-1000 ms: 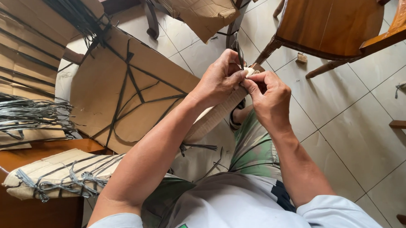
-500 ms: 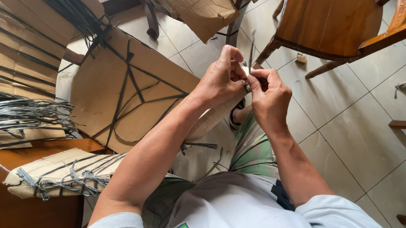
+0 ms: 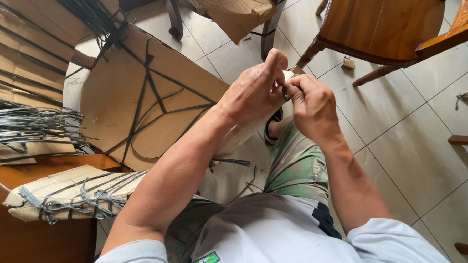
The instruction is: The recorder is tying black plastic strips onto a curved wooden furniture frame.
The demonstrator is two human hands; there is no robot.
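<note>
Head view shows left hand (image 3: 256, 91) and right hand (image 3: 311, 106) pinching a pale rolled bundle (image 3: 244, 132) at frame centre above the knees; tight, close-set fingertips should serve best.

Both hands met over the lap: the left hand (image 3: 256, 91) and right hand (image 3: 311, 106) pinched the end of a pale corded roll (image 3: 243, 133) between them. Left of the hands lay a cardboard sheet (image 3: 138, 104) crossed by dark straps (image 3: 142, 88); beyond the right hand stood a wooden chair (image 3: 392, 19).
</note>
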